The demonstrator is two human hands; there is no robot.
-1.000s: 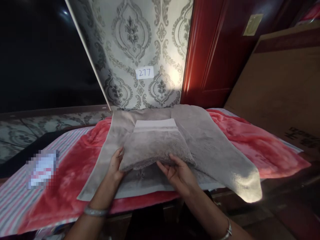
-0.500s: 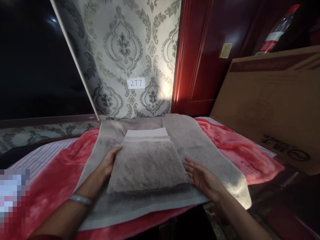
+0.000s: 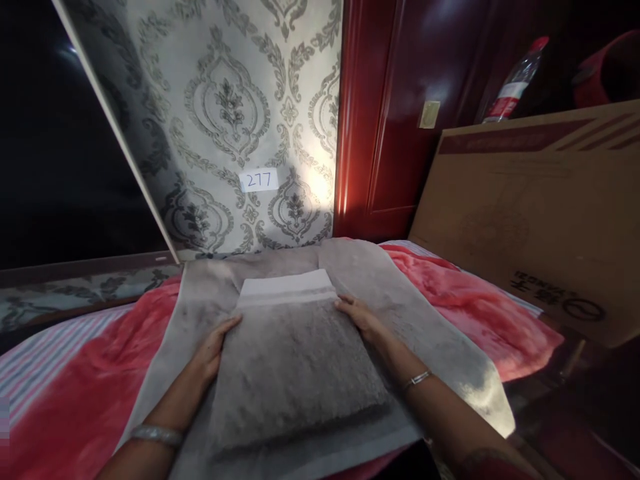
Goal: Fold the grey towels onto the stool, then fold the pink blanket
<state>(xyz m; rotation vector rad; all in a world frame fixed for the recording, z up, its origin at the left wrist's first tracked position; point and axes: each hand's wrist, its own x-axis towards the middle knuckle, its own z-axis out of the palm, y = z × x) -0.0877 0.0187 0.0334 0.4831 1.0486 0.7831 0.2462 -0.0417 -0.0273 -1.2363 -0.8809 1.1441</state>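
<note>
A grey towel (image 3: 295, 360) is lying on a red blanket (image 3: 465, 303) on a bed. Part of the towel is folded over into a thick flap on top, and the rest is spreading flat beneath it. The folded flap is a bit longer than it is wide. Its long way is running from the person up toward the patterned wall (image 3: 240, 113). A pale band at its far end is pointing at the wall, and its fluffy near edge is pointing back at the person. Another long strip of the towel is slanting off to the right, down toward the edge of the bed.

The left hand (image 3: 213, 347) is resting flat against the left edge of the folded flap, fingers close together and stretched out, not gripping. The right hand (image 3: 357, 317) is lying at the far right corner of the flap, fingers out straight and close together, pressing on the towel, not pinching it.

A big cardboard box (image 3: 540, 220) is leaning at the right. A small white label (image 3: 259, 180) reading 277 is sticking on the wall.
</note>
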